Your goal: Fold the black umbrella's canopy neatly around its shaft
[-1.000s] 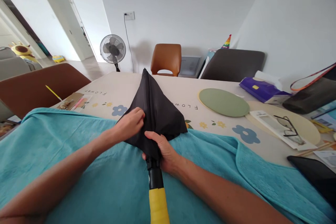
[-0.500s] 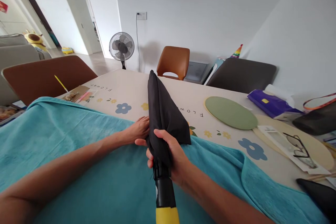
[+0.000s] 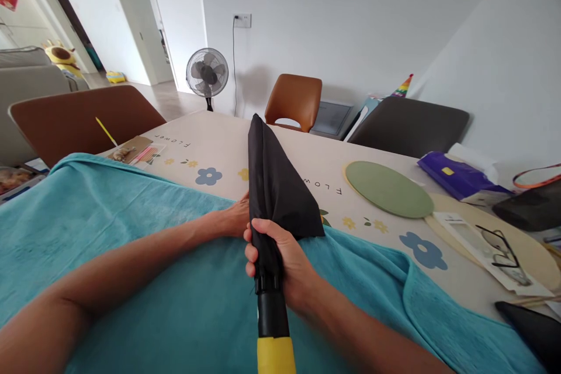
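A folded black umbrella [image 3: 274, 181] points away from me, its tip toward the far side of the table and its yellow handle [image 3: 276, 355] nearest me. My right hand [image 3: 283, 254] is closed around the lower canopy, just above the black collar, thumb on top. Against the canopy's left side, my left hand [image 3: 236, 216] reaches behind the umbrella; most of its fingers are hidden, so I cannot tell whether they grip the cloth. A loose flap of canopy hangs out to the right. Underneath lies a turquoise towel [image 3: 175, 298].
On the right of the table [image 3: 210, 140] are a green oval mat [image 3: 388, 189], a purple tissue pack [image 3: 460, 175], glasses [image 3: 499, 248] and a dark bag [image 3: 530, 207]. A yellow pencil [image 3: 106, 131] is at the left. Chairs and a fan [image 3: 207, 73] stand beyond.
My left hand has slid farther behind the umbrella, hiding more of its fingers. My right hand's fingers have closed more tightly around the canopy. The view has shifted slightly.
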Demonstrator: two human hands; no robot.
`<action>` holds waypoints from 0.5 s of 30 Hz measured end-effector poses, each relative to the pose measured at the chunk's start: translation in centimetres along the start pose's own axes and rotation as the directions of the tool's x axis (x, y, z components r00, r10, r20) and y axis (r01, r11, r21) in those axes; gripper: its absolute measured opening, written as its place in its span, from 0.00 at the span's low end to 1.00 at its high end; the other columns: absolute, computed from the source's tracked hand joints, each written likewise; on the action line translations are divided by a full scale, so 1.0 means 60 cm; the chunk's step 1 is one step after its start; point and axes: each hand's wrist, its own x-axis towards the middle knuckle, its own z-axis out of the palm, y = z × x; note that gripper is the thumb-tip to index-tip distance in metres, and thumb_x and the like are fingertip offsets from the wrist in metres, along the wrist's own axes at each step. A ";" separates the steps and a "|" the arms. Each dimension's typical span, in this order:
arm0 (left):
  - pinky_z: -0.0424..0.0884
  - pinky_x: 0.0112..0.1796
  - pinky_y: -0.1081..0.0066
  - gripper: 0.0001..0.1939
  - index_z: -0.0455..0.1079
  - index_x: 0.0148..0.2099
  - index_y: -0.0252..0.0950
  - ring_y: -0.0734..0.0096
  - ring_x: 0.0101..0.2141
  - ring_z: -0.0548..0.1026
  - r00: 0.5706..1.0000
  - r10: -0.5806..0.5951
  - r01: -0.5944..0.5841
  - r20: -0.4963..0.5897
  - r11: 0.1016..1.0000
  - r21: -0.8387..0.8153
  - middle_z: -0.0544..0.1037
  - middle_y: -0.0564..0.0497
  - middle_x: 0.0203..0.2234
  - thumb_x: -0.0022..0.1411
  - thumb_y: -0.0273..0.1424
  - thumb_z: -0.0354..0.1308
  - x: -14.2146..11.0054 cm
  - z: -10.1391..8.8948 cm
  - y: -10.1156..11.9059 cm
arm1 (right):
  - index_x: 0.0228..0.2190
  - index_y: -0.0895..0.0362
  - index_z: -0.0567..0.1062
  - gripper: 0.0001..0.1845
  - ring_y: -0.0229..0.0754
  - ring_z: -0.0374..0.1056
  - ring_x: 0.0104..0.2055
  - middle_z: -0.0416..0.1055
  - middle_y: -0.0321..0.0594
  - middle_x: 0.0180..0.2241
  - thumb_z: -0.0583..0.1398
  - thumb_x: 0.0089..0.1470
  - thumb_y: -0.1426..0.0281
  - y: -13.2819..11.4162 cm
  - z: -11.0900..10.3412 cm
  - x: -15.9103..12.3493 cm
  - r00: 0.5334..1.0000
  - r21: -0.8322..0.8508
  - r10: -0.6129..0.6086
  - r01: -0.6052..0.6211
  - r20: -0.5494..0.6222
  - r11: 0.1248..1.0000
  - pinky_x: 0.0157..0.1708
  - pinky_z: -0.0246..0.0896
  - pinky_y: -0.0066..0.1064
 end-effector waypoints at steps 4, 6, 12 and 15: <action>0.46 0.54 0.49 0.09 0.70 0.36 0.37 0.57 0.49 0.63 0.997 0.046 -0.056 0.061 0.984 0.168 0.73 0.46 0.38 0.56 0.29 0.49 -0.001 -0.013 -0.023 | 0.21 0.61 0.67 0.10 0.32 0.57 0.12 0.63 0.35 0.12 0.58 0.46 0.67 -0.012 -0.022 0.028 0.990 -0.086 -0.093 0.084 -0.107 0.993 0.12 0.57 0.24; 0.47 0.53 0.49 0.11 0.69 0.38 0.38 0.60 0.50 0.63 1.000 -0.023 0.020 0.013 0.978 0.210 0.72 0.47 0.43 0.58 0.31 0.46 0.003 -0.018 -0.038 | 0.20 0.61 0.67 0.10 0.33 0.58 0.11 0.63 0.35 0.11 0.58 0.46 0.67 -0.012 -0.030 0.041 0.977 -0.146 -0.141 0.118 -0.160 0.982 0.11 0.57 0.24; 0.55 0.52 0.60 0.13 0.69 0.43 0.39 0.68 0.47 0.67 0.942 -0.182 0.226 -0.282 0.965 0.130 0.72 0.51 0.44 0.60 0.30 0.44 0.009 -0.028 -0.057 | 0.21 0.62 0.67 0.12 0.36 0.61 0.12 0.65 0.37 0.12 0.58 0.46 0.65 0.006 -0.029 0.049 0.967 -0.191 -0.182 0.148 -0.176 0.970 0.12 0.60 0.26; 0.60 0.49 0.65 0.14 0.68 0.43 0.38 0.70 0.45 0.68 0.903 -0.125 0.160 -0.411 0.986 0.052 0.73 0.52 0.42 0.59 0.28 0.45 0.018 -0.039 -0.037 | 0.22 0.62 0.68 0.12 0.36 0.62 0.12 0.65 0.37 0.13 0.58 0.46 0.65 0.011 -0.030 0.050 0.972 -0.163 -0.193 0.170 -0.136 0.972 0.13 0.61 0.28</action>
